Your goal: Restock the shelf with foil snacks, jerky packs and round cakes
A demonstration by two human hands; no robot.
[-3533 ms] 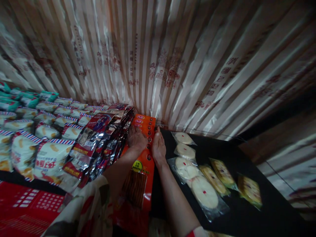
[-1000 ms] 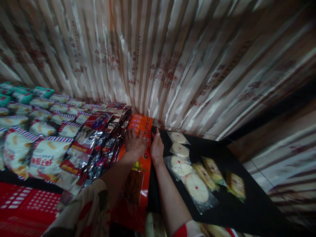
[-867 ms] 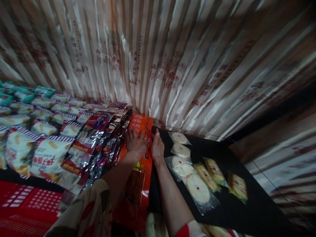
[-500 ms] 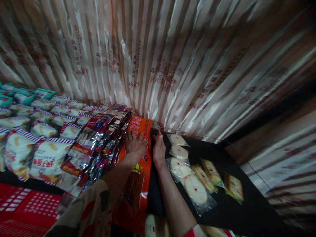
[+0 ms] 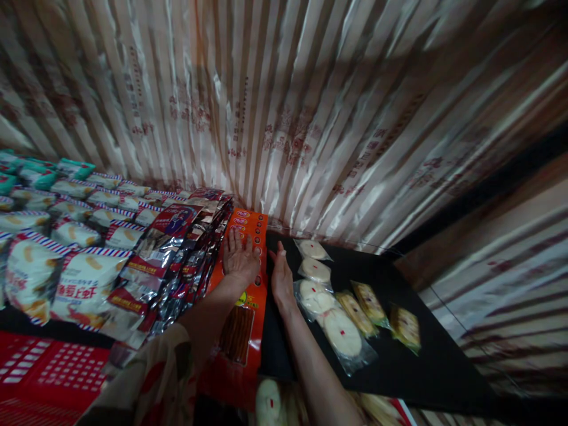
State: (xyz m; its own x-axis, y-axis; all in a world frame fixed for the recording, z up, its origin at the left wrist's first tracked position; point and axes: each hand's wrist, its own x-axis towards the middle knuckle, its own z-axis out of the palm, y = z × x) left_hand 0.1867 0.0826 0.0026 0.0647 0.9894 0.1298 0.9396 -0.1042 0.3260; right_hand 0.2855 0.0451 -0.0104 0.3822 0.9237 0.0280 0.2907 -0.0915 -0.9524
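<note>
Flat on a stack of orange snack packets (image 5: 258, 296) rests my left hand (image 5: 241, 258), its fingers stretched out and a little apart. My right hand (image 5: 281, 277) stands on edge just right of that stack, palm turned towards it, fingers extended and holding nothing. Whether its fingertips touch the packets' edge I cannot tell. Dark red foil packets (image 5: 168, 231) lean in overlapping rows against the stack's left side. Close to my right wrist lie clear-wrapped round white pastries (image 5: 341, 333) on the black surface (image 5: 377, 378).
White snack bags (image 5: 89, 284) with striped edges stand in rows at left, with green bags (image 5: 75, 168) behind. A red perforated basket (image 5: 66, 367) sits at lower left. Yellow wrapped pastries (image 5: 404, 328) lie at right. A pleated printed curtain (image 5: 293, 130) hangs behind.
The view has shifted slightly, so most things sit a little further left. My left hand stays flat on the orange packets. The fingers of my right hand look slightly more extended.
</note>
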